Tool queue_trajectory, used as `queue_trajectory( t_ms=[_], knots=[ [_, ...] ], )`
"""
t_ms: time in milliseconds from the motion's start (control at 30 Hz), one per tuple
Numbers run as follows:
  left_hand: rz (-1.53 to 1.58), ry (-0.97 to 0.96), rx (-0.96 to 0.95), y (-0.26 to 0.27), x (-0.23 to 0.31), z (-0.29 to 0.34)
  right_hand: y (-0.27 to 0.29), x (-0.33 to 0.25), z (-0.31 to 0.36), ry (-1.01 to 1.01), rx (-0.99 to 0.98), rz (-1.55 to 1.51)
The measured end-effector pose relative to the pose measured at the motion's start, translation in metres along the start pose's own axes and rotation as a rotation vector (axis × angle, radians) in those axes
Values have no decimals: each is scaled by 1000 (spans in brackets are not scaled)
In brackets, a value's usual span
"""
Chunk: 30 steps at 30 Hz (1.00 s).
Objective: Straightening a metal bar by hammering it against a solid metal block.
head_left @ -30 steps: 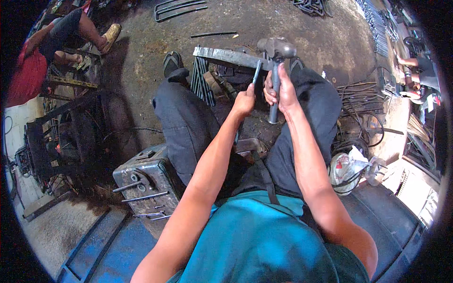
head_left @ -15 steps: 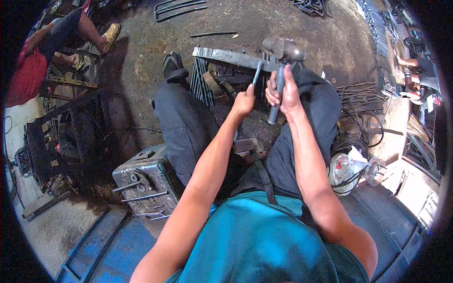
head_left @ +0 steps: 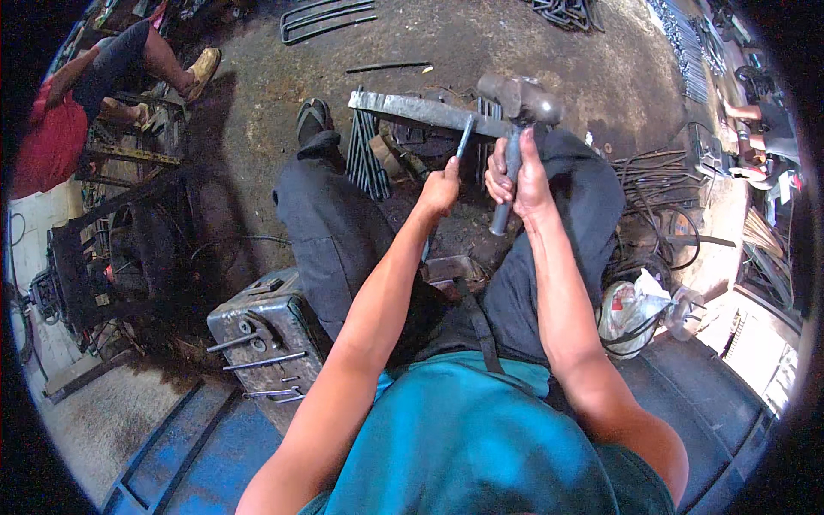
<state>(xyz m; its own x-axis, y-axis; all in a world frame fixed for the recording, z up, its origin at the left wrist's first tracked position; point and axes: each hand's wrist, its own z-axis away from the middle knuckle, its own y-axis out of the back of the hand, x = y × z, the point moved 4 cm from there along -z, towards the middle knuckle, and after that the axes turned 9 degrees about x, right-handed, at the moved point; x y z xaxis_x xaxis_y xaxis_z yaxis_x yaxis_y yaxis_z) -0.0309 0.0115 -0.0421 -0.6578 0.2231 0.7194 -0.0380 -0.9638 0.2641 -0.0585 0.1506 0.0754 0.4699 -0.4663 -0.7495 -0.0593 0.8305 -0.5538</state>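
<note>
1. Thin blue-grey metal rod (head_left: 464, 139): upper end by near edge of long, rough grey metal bar (head_left: 412, 108); L hand (head_left: 440, 188) fisted round lower end, prob. for steadiness.
2. R hand (head_left: 523, 182) wraps handle of dark-steel, grey-handled hammer (head_left: 522, 101), head up, prob. for control.
3. Rod looks straight, slim, w/ light sheen; contact w/ bar unclear.

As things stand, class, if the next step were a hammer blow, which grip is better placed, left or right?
Probably right: the right grip holds the hammer by its handle. The left grip is busy with a thin rod pointing toward the metal bar.
</note>
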Motion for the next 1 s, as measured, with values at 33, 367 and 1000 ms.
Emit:
queue_trajectory(
  t_ms=[33,367,1000],
  knots=[
    [16,29,-8,0,1,2,2,4,-1,-56,58,26],
    [32,-30,50,-1,-25,-19,2,17,-7,-160,199,20],
    [-28,88,-9,-9,-10,-6,-9,-7,-3,78,-25,146]
  ],
)
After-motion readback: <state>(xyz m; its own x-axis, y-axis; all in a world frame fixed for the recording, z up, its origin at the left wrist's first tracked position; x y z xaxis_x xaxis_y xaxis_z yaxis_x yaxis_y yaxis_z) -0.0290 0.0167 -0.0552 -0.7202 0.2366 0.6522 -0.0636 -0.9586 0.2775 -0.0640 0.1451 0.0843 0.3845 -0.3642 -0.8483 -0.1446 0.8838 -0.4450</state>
